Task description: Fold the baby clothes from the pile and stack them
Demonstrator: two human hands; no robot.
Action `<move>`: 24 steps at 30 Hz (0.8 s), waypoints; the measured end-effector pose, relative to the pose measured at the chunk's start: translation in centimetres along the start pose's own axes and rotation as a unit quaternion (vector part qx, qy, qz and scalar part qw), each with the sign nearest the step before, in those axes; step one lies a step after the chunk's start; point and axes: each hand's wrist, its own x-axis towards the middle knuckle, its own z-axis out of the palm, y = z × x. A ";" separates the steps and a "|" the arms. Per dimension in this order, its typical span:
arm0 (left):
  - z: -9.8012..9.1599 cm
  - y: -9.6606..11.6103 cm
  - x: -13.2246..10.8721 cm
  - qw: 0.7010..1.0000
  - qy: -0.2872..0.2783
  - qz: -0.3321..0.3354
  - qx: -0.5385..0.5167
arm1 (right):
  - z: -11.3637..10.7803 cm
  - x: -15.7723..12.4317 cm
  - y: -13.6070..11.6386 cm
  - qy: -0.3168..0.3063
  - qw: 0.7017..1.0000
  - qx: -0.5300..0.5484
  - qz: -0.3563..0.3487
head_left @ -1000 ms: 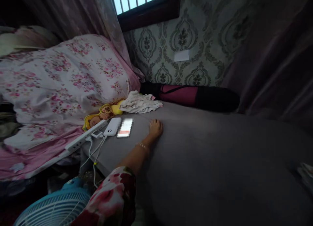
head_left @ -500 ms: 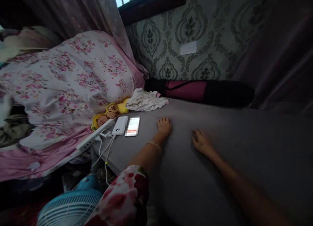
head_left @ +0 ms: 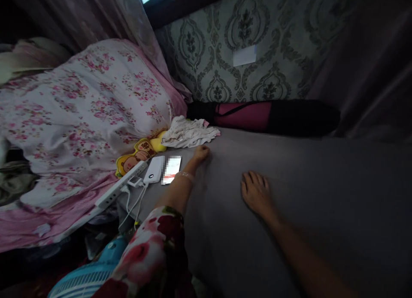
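Note:
My left hand (head_left: 201, 153) is near the crumpled pale cloth (head_left: 188, 132), on the grey sheet (head_left: 225, 233). Its fingers are curled and turned away, partly hidden, so what they hold, if anything, does not show. Palm down on the same sheet, my right hand (head_left: 255, 190) lies with its fingers apart and nothing in it. Left of my left wrist is a lit phone (head_left: 172, 170), beside a white power bank (head_left: 154, 169) with cables plugged in.
A long black and maroon bag (head_left: 247, 116) lies along the wall. At the left are a white power strip (head_left: 120, 186), a yellow plush item (head_left: 141, 152) and flowered bedding (head_left: 83, 104). A blue fan (head_left: 83, 281) stands at the lower left.
My left hand has moved left and slightly forward, closer to the cloth. My right hand has shifted slightly left, its fingers now more visibly spread. The view has shifted a little.

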 end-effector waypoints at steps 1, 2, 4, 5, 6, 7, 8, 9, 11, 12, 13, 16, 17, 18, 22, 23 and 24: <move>-0.9 -0.5 0.6 0.999 0.026 -0.019 0.006 | 0.0 0.0 -0.1 -0.003 1.000 0.000 0.003; -1.8 -1.0 1.1 0.998 0.054 -0.036 0.015 | 0.0 0.1 -0.1 -0.004 1.000 0.001 0.006; -3.8 -2.0 1.9 0.992 0.100 -0.061 0.041 | 0.0 0.1 -0.1 -0.005 1.000 0.007 0.008; -4.8 -2.4 2.2 0.989 0.120 -0.069 0.056 | 0.0 0.1 -0.1 -0.005 1.000 0.011 0.009; -5.8 -2.9 2.3 0.985 0.137 -0.071 0.074 | 0.0 0.1 -0.1 -0.005 1.000 0.016 0.011; -6.6 -3.3 2.5 0.981 0.152 -0.069 0.102 | 0.1 0.1 -0.1 -0.007 1.000 0.020 0.012; -7.2 -3.8 2.6 0.974 0.164 -0.068 0.141 | 0.1 0.1 -0.1 -0.008 1.000 0.024 0.014; -7.8 -4.2 2.7 0.967 0.170 -0.068 0.177 | 0.1 0.1 0.0 -0.011 0.999 0.026 0.014; -8.5 -5.0 2.9 0.954 0.161 -0.078 0.240 | 0.1 0.2 0.0 -0.013 0.999 0.026 0.017; -8.6 -5.4 3.0 0.950 0.150 -0.086 0.259 | 0.1 0.2 0.0 -0.014 0.999 0.026 0.017; -8.7 -5.8 3.2 0.948 0.136 -0.091 0.273 | 0.1 0.2 0.0 -0.014 0.999 0.025 0.017; -8.9 -6.8 3.8 0.948 0.103 -0.086 0.290 | 0.0 0.1 0.0 -0.006 1.000 0.017 0.012; -9.0 -6.9 4.0 0.949 0.098 -0.083 0.289 | 0.0 0.1 -0.1 -0.002 1.000 0.011 0.009; -9.1 -7.0 4.1 0.950 0.096 -0.081 0.285 | 0.1 0.0 -0.1 0.004 1.000 0.004 0.009; -10.5 -6.3 4.8 0.963 0.101 -0.076 0.238 | 0.1 0.0 -0.1 0.014 1.000 -0.011 0.009; -10.9 -5.9 4.9 0.970 0.109 -0.072 0.203 | 0.1 0.0 -0.1 0.014 1.000 -0.013 0.008; -11.4 -5.6 5.2 0.978 0.121 -0.064 0.157 | 0.1 0.0 -0.1 0.013 1.000 -0.014 0.008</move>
